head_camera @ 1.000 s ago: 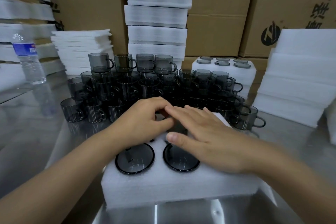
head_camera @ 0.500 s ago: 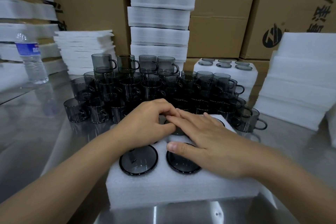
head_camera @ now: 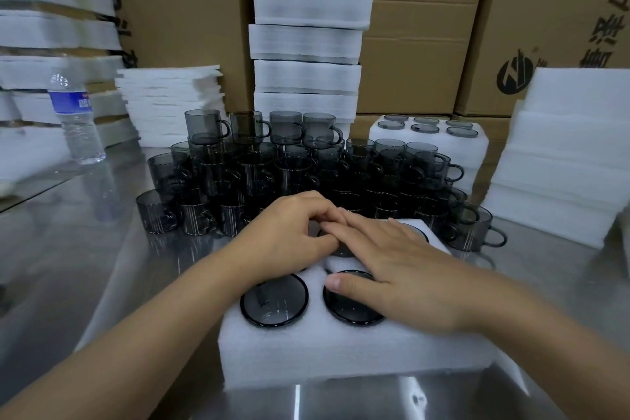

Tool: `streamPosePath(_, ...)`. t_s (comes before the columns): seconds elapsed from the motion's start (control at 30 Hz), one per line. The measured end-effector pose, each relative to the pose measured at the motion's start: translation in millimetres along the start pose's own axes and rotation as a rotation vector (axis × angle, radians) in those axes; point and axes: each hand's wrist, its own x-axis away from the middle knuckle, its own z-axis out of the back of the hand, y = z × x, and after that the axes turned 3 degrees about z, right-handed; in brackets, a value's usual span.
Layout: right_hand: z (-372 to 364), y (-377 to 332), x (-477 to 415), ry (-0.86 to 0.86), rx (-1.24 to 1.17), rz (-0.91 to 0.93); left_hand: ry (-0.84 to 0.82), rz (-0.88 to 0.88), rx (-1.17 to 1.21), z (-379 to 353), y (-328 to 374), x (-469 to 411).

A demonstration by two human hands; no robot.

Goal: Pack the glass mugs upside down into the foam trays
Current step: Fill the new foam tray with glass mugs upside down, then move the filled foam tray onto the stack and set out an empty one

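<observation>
The left hand (head_camera: 289, 232), fingers curled on what I cannot tell, and the right hand (head_camera: 402, 269), fingers flat, seem to press an upturned glass mug (head_camera: 341, 252) beneath them into the foam tray (head_camera: 341, 358); the next move likely calls for another from the loose mugs (head_camera: 259, 174) beyond the fingers.

Water bottle (head_camera: 76, 119) upright on steel table (head_camera: 68, 266), left; cardboard boxes (head_camera: 409, 54) behind.

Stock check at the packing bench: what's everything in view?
Front foam tray: one, white, near edge.
Upturned mugs: two clear, more under hands, smoky grey, in it.
Loose mugs: dozens, smoky grey, behind the tray.
Filled tray: one, white, six bases showing, back right.
Foam stacks: several, white, back and sides.
Water bottle: one, clear, left.
Cardboard boxes: several, brown, behind.
Table: one, steel.
Left hand: curled, on the tray.
Right hand: flat across the mugs.
</observation>
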Motion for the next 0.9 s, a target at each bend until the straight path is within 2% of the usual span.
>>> streamPosePath(0.1,0.4,-3.2,2.8,0.093,-0.030,0.007,0.017,-0.011,0.005,0.9,2.3,0.6)
streamPosePath(0.27,5.4,-8.5,23.9,0.448,0.051,0.033,0.240,-0.159,-0.109,13.5,12.7,13.8)
streamPosePath(0.33,8.7,-7.5,38.1,0.519,0.085,0.046,0.186,-0.140,-0.169,23.3,17.7,26.9)
streamPosePath(0.4,12.1,-6.0,54.7,0.522,0.118,0.052,0.105,-0.120,-0.340,31.1,22.6,43.9)
streamPosePath(0.47,15.5,-5.8,69.4,0.460,0.172,0.047,0.106,-0.084,-0.508,35.3,28.1,61.9)
streamPosePath(0.57,18.1,-8.3,83.4,0.335,0.254,0.017,0.095,0.022,-0.583,41.1,35.2,82.9)
streamPosePath(0.7,12.9,-13.3,89.0,0.210,0.394,-0.036,-0.106,-0.011,-0.705,43.2,37.0,95.0)
streamPosePath(0.77,5.1,-20.0,88.1,0.228,0.474,-0.043,-0.144,-0.028,-0.755,41.9,44.4,97.5)
streamPosePath(0.83,-1.1,-18.7,90.2,0.335,0.557,-0.011,-0.142,-0.062,-0.776,43.7,54.6,99.8)
streamPosePath(0.9,-0.8,-14.3,95.5,0.476,0.528,-0.009,-0.108,-0.210,-0.835,52.3,66.9,100.8)
